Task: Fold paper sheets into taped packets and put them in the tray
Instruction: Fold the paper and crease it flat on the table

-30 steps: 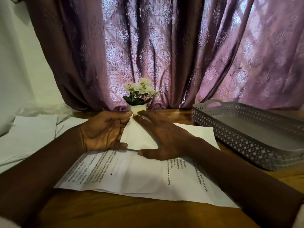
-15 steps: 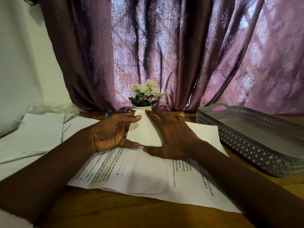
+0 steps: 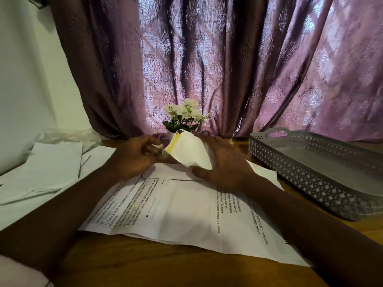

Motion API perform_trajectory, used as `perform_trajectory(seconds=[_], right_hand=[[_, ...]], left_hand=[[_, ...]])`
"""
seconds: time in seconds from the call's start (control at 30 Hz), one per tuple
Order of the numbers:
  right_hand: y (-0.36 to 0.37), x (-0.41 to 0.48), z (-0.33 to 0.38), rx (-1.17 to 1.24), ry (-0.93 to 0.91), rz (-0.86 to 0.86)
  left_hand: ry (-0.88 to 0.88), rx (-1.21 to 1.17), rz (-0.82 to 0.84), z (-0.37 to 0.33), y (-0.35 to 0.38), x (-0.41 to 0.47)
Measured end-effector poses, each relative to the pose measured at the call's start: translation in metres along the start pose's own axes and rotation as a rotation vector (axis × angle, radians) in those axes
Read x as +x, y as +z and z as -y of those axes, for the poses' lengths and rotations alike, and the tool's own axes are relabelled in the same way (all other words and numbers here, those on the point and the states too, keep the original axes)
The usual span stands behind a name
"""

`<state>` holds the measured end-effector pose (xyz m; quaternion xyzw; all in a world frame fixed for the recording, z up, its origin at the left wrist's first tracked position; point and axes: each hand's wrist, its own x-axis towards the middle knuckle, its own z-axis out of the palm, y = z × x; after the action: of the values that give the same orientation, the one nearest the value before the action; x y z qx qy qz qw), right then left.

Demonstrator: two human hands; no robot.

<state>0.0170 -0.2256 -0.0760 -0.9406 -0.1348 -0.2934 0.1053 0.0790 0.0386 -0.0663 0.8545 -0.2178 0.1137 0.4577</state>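
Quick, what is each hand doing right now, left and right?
Left hand: fingers curled, pinching a small white bit; what it is cannot be told.
Right hand: holding the folded packet.

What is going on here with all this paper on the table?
A person is making paper packets by hand. The right hand holds a folded packet with a yellow strip along one edge, raised above the printed sheets on the table. The left hand is at the strip's edge with curled fingers; whether it holds anything is unclear. The grey tray at the right shows no packet inside.
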Motion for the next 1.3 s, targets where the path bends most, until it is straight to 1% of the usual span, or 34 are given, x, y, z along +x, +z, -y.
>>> perform_trajectory(seconds=[0.03, 0.07, 0.13, 0.17, 0.2, 0.27, 0.33, 0.37, 0.43, 0.5, 0.6, 0.67, 0.7, 0.77, 0.8, 0.83, 0.9, 1.0, 1.07, 1.13, 1.2, 1.3], right_hand=[[0.0, 0.0, -0.002, 0.046, 0.016, -0.011], [0.002, 0.0, -0.004, 0.098, 0.033, -0.018], [0.006, 0.001, -0.009, 0.227, 0.084, -0.029], [0.009, 0.001, -0.011, 0.303, 0.114, -0.034], [0.011, 0.002, -0.011, 0.375, 0.138, -0.04], [0.017, 0.002, -0.013, 0.49, 0.178, -0.037], [0.018, 0.002, -0.013, 0.564, 0.194, -0.021], [0.018, 0.002, -0.013, 0.578, 0.192, -0.021], [0.016, 0.001, -0.013, 0.497, 0.161, -0.031], [0.012, 0.001, -0.012, 0.316, 0.096, -0.05], [0.006, 0.002, -0.009, 0.156, 0.018, -0.134], [0.007, 0.002, -0.008, 0.098, 0.004, -0.164], [0.008, 0.001, -0.007, 0.073, 0.0, -0.164], [0.01, -0.001, -0.005, 0.019, -0.018, -0.14], [0.011, -0.002, -0.005, -0.008, -0.033, -0.12], [0.012, -0.002, -0.004, -0.032, -0.049, -0.1], [0.013, -0.002, -0.002, -0.057, -0.072, -0.076], [0.012, -0.002, 0.002, -0.114, -0.107, -0.058], [0.011, -0.003, 0.004, -0.147, -0.131, -0.041], [0.009, -0.004, 0.006, -0.154, -0.153, -0.026], [0.008, -0.005, 0.007, -0.146, -0.167, -0.017], [0.007, -0.005, 0.004, -0.129, -0.173, 0.002]], left_hand=[[-0.007, 0.063, 0.072, 0.005, 0.002, -0.002], [-0.004, 0.142, 0.11, 0.008, 0.006, -0.005], [0.048, 0.37, 0.098, 0.009, 0.016, -0.008], [0.093, 0.441, 0.104, 0.007, 0.019, -0.008], [0.151, 0.457, 0.135, 0.006, 0.023, -0.008], [0.203, 0.425, 0.214, 0.002, 0.028, -0.006], [0.195, 0.359, 0.243, 0.0, 0.031, -0.004], [0.183, 0.329, 0.226, 0.001, 0.031, -0.002], [0.147, 0.318, 0.152, 0.0, 0.027, 0.003], [0.11, 0.322, 0.049, 0.003, 0.018, 0.008], [0.041, 0.254, -0.272, 0.009, -0.002, 0.015], [-0.027, 0.12, -0.476, 0.014, -0.019, 0.02], [-0.062, 0.008, -0.531, 0.015, -0.028, 0.021], [-0.084, -0.265, -0.566, 0.019, -0.044, 0.023], [-0.078, -0.331, -0.565, 0.021, -0.051, 0.022], [-0.07, -0.326, -0.552, 0.022, -0.055, 0.02], [-0.042, -0.21, -0.503, 0.023, -0.061, 0.014], [0.044, 0.06, -0.4, 0.023, -0.065, 0.004], [0.062, 0.131, -0.333, 0.028, -0.064, 0.005], [0.049, 0.075, -0.234, 0.027, -0.061, 0.004], [0.015, -0.071, -0.133, 0.02, -0.059, 0.001], [-0.083, -0.234, -0.068, 0.012, -0.062, 0.001]])
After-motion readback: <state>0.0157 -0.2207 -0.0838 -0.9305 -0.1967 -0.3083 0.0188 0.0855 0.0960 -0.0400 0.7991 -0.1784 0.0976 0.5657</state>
